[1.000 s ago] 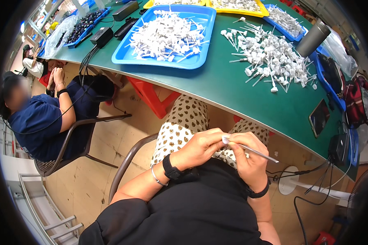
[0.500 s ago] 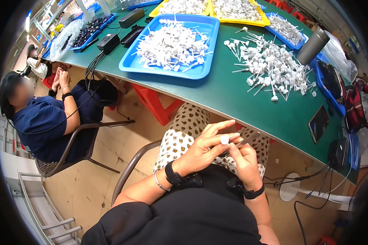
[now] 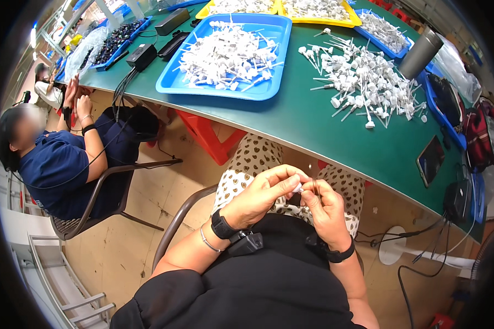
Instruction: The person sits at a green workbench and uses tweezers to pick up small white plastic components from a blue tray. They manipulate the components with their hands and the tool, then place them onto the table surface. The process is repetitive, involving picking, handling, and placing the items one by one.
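Observation:
Above my lap, my left hand pinches a small white plastic cap between thumb and fingertips. My right hand is closed, its thumb and fingertips meeting the same cap from the other side. A thin dark sliver shows at the right fingertips, too small to name. Similar white caps with thin stems lie in a loose pile on the green table. More of them fill a blue tray at the table's near edge.
Yellow trays and another blue tray hold more white parts behind. A grey metal flask stands right of the pile, with a phone nearer. A co-worker sits at left. Cables trail at lower right.
My left fingers have curled in from a spread pose, and the cap has tilted and sits closer to the right fingertips. The co-worker's hands at left have risen and parted.

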The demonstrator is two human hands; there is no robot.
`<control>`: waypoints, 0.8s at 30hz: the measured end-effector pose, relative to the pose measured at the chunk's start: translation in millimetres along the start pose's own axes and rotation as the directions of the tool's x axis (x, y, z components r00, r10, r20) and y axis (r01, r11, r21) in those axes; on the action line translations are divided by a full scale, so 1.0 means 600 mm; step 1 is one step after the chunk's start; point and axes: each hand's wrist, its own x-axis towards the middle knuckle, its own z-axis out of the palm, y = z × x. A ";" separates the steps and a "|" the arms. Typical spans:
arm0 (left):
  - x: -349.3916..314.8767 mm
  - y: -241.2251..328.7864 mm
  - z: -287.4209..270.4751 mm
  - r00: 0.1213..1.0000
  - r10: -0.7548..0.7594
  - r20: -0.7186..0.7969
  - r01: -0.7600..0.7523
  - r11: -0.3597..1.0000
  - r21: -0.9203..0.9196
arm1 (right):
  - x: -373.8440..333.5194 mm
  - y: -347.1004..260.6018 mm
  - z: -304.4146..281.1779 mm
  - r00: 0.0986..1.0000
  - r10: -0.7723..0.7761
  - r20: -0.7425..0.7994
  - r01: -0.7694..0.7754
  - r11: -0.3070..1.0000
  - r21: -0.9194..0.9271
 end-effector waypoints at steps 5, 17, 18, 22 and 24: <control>-0.009 -0.005 0.007 0.999 -0.045 0.026 0.049 0.981 -0.190 | 0.007 0.013 0.001 0.967 -0.253 0.023 0.253 0.952 -0.171; 0.001 -0.020 0.013 0.982 0.162 0.092 -0.157 0.986 -0.060 | 0.002 0.037 0.001 0.999 0.034 0.015 -0.037 0.962 0.270; 0.004 -0.025 0.009 0.980 0.193 0.050 -0.195 0.980 0.046 | 0.005 0.042 -0.003 0.999 -0.001 0.035 -0.008 0.968 0.250; 0.010 -0.022 0.000 0.899 0.436 0.038 -0.393 0.767 0.507 | 0.004 0.035 -0.006 1.000 0.015 0.011 -0.017 0.986 0.165; 0.010 -0.022 0.008 0.878 0.478 0.036 -0.420 0.732 0.536 | 0.011 0.033 -0.010 0.993 -0.096 -0.062 0.101 0.991 0.092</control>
